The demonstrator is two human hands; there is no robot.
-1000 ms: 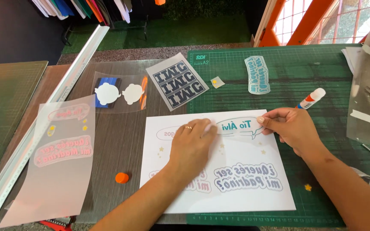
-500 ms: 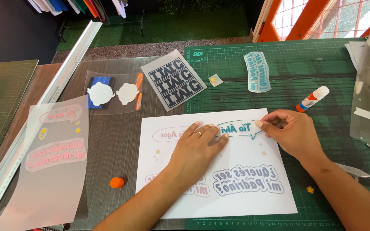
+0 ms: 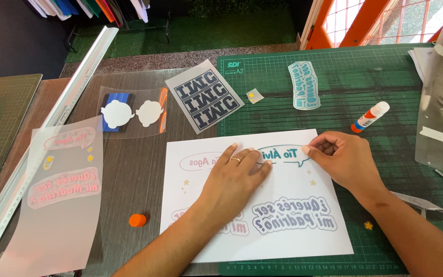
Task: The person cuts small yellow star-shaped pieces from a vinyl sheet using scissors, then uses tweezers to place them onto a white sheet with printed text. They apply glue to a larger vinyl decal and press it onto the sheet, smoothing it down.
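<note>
My left hand (image 3: 234,177) lies flat, fingers spread wide, pressing down on the white printed sheet (image 3: 262,225) near its top edge; my right hand (image 3: 342,159) sits at about three o'clock from it, fingertips pinched narrow on the right end of the teal speech-bubble sticker (image 3: 283,154), which lies on the sheet's upper part between the two hands; whether that end is lifted or flat, I cannot tell.

The risk I judge from here: the sticker could tear or crease if the pinch pulls at a steep angle while the left hand pins the paper; the sheet itself could slide on the smooth mat if the pressing hand eases.

The sheet rests on a green cutting mat (image 3: 385,87) that covers the right part of the table (image 3: 129,174); at one o'clock from the right hand lies a glue stick (image 3: 370,117); at eight o'clock from the left hand an orange cap (image 3: 137,220); at nine o'clock a translucent sheet with pink lettering (image 3: 60,190), beside a long metal ruler (image 3: 52,123); orange window frames stand at the far right.
</note>
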